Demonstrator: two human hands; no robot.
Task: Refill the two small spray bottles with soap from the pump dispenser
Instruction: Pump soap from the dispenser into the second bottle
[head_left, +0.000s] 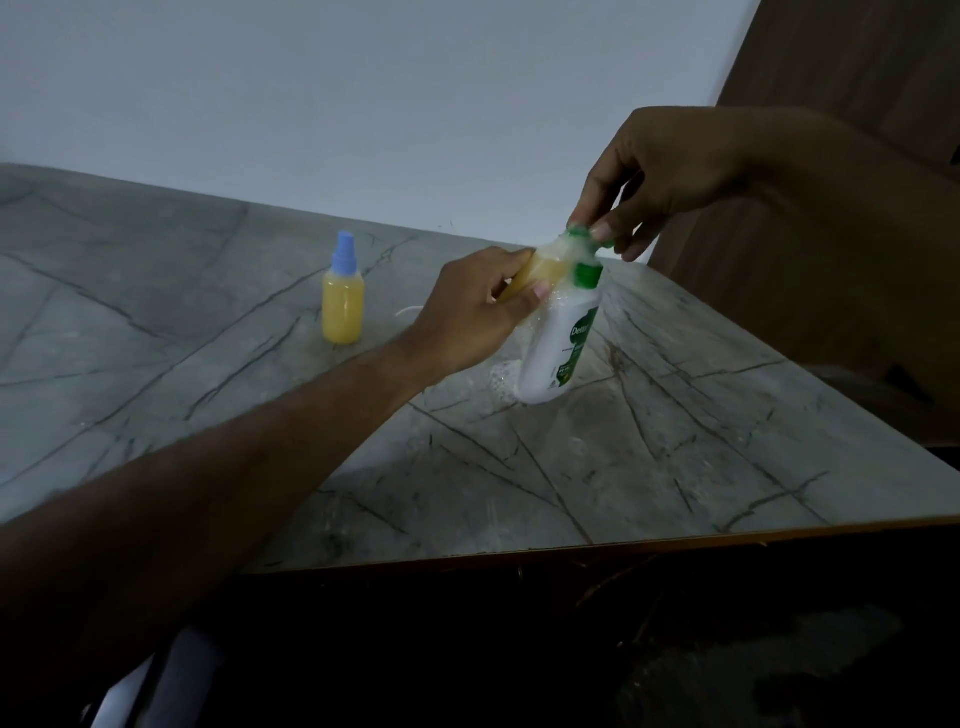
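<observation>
1. Nearest the lens, a bare forearm (218, 483) runs from the lower left of the frame up toward the centre, over the grey veined table (649, 467).
2. At its end, the left hand (475, 317) curls its fingers and thumb round a small uncapped bottle (545, 270) of yellow liquid, tipped on its side with its mouth against the pump nozzle.
3. From the upper right, the right hand (670, 171) reaches down; its thumb and fingertips are on the green pump head (582, 234), with the fingers bent over it.
4. White foam (566, 252) sits where the small bottle's mouth meets the nozzle.
5. Right of centre, the white pump dispenser (561, 343) with a green collar stands on the table, leaning slightly; foamy liquid (501, 376) lies on the tabletop just beside its base.
6. Left of centre, well apart from the hands, a second small bottle (343, 299) stands upright, filled with yellow liquid and fitted with a blue spray cap.
7. A pale wall fills the top of the frame, and a brown wooden panel (857, 62) fills the upper right.
</observation>
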